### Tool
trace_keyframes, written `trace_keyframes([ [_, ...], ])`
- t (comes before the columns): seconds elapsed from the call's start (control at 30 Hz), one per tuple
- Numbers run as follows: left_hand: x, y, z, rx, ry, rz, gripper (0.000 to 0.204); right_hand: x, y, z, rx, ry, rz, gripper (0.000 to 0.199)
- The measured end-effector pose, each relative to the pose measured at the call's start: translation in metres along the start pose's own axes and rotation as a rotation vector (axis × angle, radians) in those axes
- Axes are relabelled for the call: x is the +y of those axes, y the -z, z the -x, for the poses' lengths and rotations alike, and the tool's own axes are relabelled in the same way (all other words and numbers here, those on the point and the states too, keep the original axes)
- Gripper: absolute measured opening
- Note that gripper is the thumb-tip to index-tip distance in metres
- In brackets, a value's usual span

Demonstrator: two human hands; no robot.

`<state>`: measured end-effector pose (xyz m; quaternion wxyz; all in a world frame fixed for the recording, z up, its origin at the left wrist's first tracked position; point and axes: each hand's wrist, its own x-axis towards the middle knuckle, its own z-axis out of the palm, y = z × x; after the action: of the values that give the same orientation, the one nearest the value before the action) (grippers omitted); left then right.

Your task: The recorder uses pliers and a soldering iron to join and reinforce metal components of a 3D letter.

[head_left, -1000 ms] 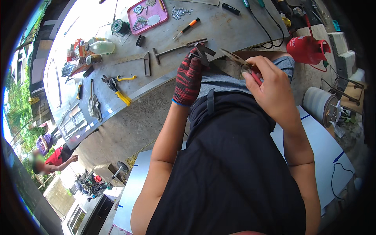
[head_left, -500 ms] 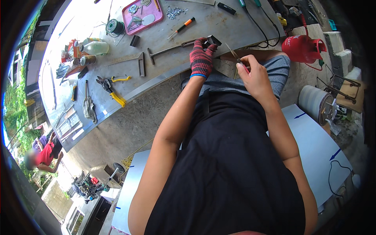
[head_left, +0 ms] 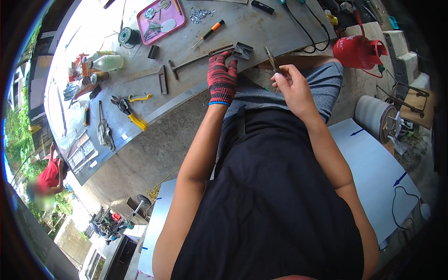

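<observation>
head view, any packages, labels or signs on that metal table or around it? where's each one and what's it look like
Clear plastic bottle: lying on its side at the table's far left end, pale greenish.
Small cans: beside the bottle, round, with coloured labels too small to make out.
Red canister: on the ground right of the table, rounded, with a small white label.
White sheets: on the ground at the right, with blue arrow marks.
No screens.

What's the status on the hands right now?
Left hand, gloved, fingertips at small metal bracket on table. Right hand grips pliers. Hammer lies alongside.
</observation>
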<state>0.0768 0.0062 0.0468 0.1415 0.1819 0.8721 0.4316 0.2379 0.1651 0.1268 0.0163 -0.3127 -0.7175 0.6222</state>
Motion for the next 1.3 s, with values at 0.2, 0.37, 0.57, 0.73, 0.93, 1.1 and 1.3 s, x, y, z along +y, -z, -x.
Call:
trace_keyframes([
  [0.2,-0.022,0.007,-0.024,0.06,-0.097,-0.088,0.026,-0.004,0.006,-0.014,0.162,0.048,0.258,0.03],
  [0.37,0.011,0.012,-0.062,-0.081,-0.034,-0.377,0.044,0.008,0.008,-0.02,0.156,0.019,0.243,0.03],
  [0.57,0.001,0.004,-0.094,-0.289,-0.023,-0.441,0.054,0.033,-0.013,-0.035,0.266,0.117,0.37,0.034],
  [0.73,-0.004,0.005,-0.102,-0.333,0.003,-0.416,0.054,0.043,-0.024,-0.061,0.374,0.231,0.621,0.043],
  [0.93,-0.002,0.006,-0.103,-0.358,0.024,-0.427,0.056,0.057,-0.011,-0.126,0.391,0.47,0.868,0.042],
  [1.1,-0.003,0.005,-0.105,-0.375,0.03,-0.423,0.058,0.058,-0.007,-0.139,0.369,0.548,0.912,0.046],
  [1.3,-0.008,0.008,-0.109,-0.387,0.03,-0.408,0.058,0.028,-0.026,-0.113,0.094,0.688,0.793,0.046],
])
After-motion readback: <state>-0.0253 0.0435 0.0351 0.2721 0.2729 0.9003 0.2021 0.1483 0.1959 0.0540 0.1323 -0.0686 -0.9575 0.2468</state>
